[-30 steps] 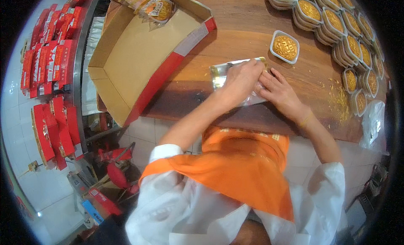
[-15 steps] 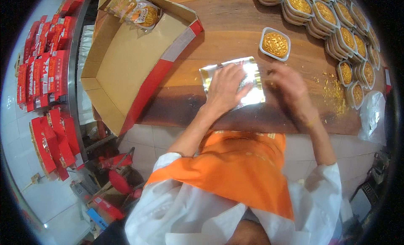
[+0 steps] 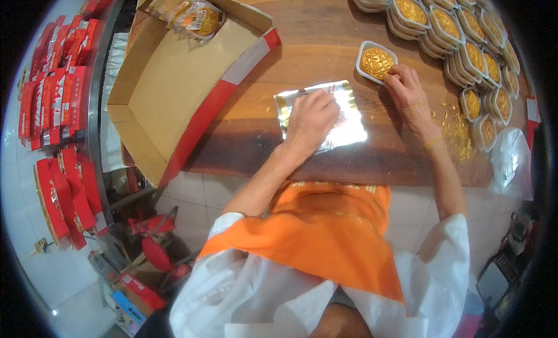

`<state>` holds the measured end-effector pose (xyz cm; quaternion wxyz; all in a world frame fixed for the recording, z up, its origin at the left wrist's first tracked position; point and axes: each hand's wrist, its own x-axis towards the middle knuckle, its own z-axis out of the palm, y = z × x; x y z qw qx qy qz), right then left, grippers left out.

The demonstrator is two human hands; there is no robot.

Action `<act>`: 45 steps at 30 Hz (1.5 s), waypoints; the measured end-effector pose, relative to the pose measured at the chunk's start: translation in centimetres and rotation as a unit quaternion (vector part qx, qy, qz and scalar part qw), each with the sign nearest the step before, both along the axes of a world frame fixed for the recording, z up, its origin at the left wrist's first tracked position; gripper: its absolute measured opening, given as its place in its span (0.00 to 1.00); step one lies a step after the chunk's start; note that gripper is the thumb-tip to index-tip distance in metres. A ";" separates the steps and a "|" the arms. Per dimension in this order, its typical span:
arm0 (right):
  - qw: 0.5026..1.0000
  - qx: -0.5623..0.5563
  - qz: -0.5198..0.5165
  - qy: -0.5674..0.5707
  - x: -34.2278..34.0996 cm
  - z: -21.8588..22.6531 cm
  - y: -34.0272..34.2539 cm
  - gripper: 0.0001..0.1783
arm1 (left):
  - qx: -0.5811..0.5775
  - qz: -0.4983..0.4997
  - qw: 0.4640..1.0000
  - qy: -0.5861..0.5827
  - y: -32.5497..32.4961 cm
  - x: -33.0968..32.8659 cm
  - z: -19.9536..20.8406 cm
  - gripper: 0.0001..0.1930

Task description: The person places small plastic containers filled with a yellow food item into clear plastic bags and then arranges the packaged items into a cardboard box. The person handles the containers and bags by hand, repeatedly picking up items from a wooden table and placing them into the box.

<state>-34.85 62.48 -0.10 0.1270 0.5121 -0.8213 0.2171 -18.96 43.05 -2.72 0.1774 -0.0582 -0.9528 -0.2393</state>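
Silver foil with gold bands along its edges makes up the flat, squarish pouch [image 3: 352, 127] lying on the brown wooden table [image 3: 314, 53], close to the near edge and right in front of the person. From where I stand, the left hand [image 3: 315, 114] is on top of it, back upward, fingers curled and bunched; whether they pinch the foil or only press it, I can't tell.

Over to the right, the right hand [image 3: 405, 89] reaches to a white, squarish plastic tray [image 3: 361, 72], thumb and fingers drawn close together at its near right corner. I can't make out whether they grip the rim. A round, golden-brown cake [image 3: 376, 61] sits in that tray, raised pattern facing up, beyond the pouch and apart from it.

Farther right, stacks of similar cakes in pale trays [image 3: 447, 24] crowd the table, with yellow crumbs [image 3: 459, 137] scattered near the right forearm. On the left, a brown cardboard box [image 3: 168, 88] with a red outer side holds clear-wrapped cakes [image 3: 204, 22] at its far end. An orange apron [image 3: 308, 233] covers the person's front.
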 end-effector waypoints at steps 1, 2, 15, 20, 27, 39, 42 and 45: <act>1.000 -0.004 -0.005 -0.004 0.1 0.1 -0.1 0.11 | -0.019 -0.008 1.000 0.000 -0.1 0.0 0.1 0.11; 1.000 -0.008 -0.010 -0.009 0.2 0.2 -0.1 0.11 | -0.026 -0.004 1.000 -0.011 0.1 0.0 0.3 0.11; 0.596 -0.416 -0.110 -0.678 4.2 2.4 1.2 0.07 | 0.114 0.021 0.992 0.057 1.3 0.0 -0.3 0.06; 0.529 -0.444 -0.075 -0.719 5.6 2.1 1.4 0.06 | 0.156 0.055 0.985 0.041 1.7 0.1 0.3 0.04; 0.504 -0.452 -0.072 -0.733 6.3 1.9 2.1 0.06 | 0.203 0.070 0.977 0.009 1.3 0.0 0.2 0.03; 0.510 -0.460 -0.094 -0.721 7.5 2.4 2.5 0.07 | 0.122 0.042 0.989 0.072 2.0 0.2 0.4 0.08; 0.507 -0.458 -0.080 -0.726 7.8 2.5 2.8 0.07 | 0.119 0.028 0.990 0.076 1.9 0.3 0.1 0.08; 0.470 -0.475 -0.059 -0.741 8.2 2.5 2.9 0.09 | 0.119 0.037 0.988 0.093 1.8 0.2 -0.3 0.09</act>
